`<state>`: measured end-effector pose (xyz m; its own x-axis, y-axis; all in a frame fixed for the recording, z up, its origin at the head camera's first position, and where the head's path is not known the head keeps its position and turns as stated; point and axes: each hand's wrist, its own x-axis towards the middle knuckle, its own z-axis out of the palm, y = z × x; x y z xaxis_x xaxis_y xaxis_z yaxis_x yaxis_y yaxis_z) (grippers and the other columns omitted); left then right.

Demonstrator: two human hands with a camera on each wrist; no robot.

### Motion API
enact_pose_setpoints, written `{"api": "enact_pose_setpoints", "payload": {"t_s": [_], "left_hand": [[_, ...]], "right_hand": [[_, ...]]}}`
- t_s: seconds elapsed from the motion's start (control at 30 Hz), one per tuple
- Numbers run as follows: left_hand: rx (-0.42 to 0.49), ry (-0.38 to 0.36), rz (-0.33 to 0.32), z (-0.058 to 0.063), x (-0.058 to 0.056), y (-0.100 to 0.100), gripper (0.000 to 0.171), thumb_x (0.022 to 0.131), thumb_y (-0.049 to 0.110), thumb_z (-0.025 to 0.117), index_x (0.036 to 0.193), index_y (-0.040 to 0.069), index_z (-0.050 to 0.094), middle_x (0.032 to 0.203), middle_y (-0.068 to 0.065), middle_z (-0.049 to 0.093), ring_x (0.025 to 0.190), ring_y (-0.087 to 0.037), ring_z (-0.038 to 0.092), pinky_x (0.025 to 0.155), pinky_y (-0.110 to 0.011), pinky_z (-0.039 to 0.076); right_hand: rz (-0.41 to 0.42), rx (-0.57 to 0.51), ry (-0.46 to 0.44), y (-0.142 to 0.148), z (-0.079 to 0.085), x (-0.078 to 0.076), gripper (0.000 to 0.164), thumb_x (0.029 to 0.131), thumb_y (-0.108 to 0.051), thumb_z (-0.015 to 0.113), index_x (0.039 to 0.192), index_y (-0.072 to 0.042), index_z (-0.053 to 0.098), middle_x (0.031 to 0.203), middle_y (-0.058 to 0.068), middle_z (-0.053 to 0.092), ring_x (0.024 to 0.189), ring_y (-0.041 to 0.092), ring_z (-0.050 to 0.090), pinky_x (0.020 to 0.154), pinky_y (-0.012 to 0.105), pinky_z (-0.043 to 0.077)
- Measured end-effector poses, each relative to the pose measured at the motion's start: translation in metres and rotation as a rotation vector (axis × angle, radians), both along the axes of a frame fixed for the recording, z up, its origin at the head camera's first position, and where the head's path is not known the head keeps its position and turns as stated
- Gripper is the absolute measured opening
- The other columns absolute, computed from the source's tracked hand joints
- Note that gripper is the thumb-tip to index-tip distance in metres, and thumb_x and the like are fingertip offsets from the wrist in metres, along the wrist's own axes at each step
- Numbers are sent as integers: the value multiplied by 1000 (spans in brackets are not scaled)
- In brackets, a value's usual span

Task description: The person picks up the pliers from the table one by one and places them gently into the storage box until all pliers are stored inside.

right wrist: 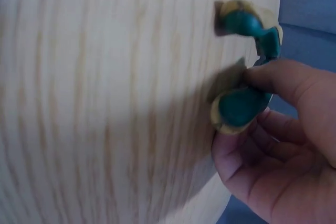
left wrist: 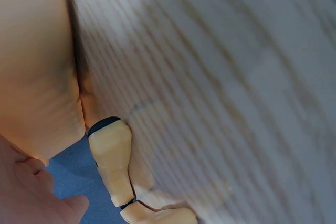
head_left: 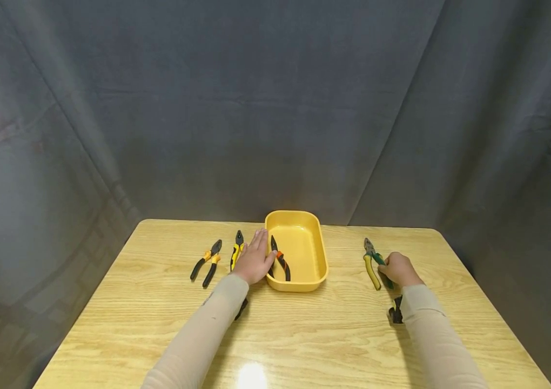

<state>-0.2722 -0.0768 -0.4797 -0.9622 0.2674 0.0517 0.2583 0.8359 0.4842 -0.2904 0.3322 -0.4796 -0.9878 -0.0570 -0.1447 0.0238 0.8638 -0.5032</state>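
My left hand (head_left: 252, 262) lies along the left side of a yellow tray (head_left: 324, 262), fingers straight and thumb over the rim. Inside the tray are long-nose pliers (head_left: 282, 263) with black and orange handles, partly hidden by that hand. My right hand (head_left: 400, 269) pinches the lower handle of green-and-yellow pliers (head_left: 371, 270) between thumb and fingers. In the right wrist view, the pliers' handles (right wrist: 242, 107) are spread apart, and one is in the grip. Yellow-and-black pliers (head_left: 238, 246) lie just left of my left hand, their lower part hidden behind it.
Combination pliers (head_left: 213, 256) with orange-and-black handles lie spread at the left of the wooden table (head_left: 324, 335). Grey cloth (head_left: 256, 108) hangs behind the table and at both sides. A dark wrist mount (head_left: 395, 310) shows under the right sleeve.
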Motion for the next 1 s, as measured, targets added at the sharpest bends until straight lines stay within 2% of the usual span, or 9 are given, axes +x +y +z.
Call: {"api": "enact_pose_setpoints", "payload": {"t_s": [0.27, 0.47, 0.57, 0.83, 0.93, 1.0], "left_hand": [[23, 1, 10, 0, 0, 0, 69, 110, 39, 38, 162, 2, 12, 170, -14, 11, 156, -27, 6, 123, -58, 13], [29, 16, 15, 0, 0, 0, 68, 110, 38, 38, 162, 1, 14, 169, -15, 13, 156, -29, 9, 122, -59, 14], [33, 12, 11, 0, 0, 0, 68, 110, 38, 38, 162, 1, 13, 169, -15, 12, 156, -29, 8, 122, -59, 13], [42, 19, -2, 0, 0, 0, 68, 111, 37, 37, 162, 1, 11, 169, -15, 11, 156, -29, 7, 122, -60, 14], [47, 25, -5, -2, -1, 0, 68, 110, 36, 38, 162, 0, 12, 169, -16, 12, 156, -30, 8, 121, -61, 14], [47, 23, -5, -4, -2, 0, 68, 110, 36, 38, 162, 1, 11, 169, -15, 11, 156, -29, 7, 121, -60, 14]], "right_hand": [[5, 50, 46, -2, -2, 0, 27, 93, -9, 66, 68, 1, 63, 63, 6, 57, 54, 17, 51, 51, 29, 45], [2, 39, 75, 5, -7, -2, 37, 93, -12, 67, 60, -9, 53, 56, -3, 44, 49, 12, 43, 50, 27, 40], [-4, 6, 57, 7, -8, -2, 41, 94, -14, 67, 56, -13, 52, 50, -6, 42, 46, 9, 41, 51, 26, 39], [-62, -110, -6, 10, -8, 3, 37, 95, -19, 64, 61, -6, 64, 51, -1, 56, 48, 14, 54, 56, 31, 50], [-97, -236, -46, 14, -12, 4, 33, 97, -18, 61, 70, -1, 70, 57, 1, 63, 52, 15, 62, 60, 30, 54], [-132, -379, -91, 17, -16, 4, 31, 99, -15, 57, 81, 6, 72, 61, 4, 67, 55, 15, 66, 59, 30, 56]]}}
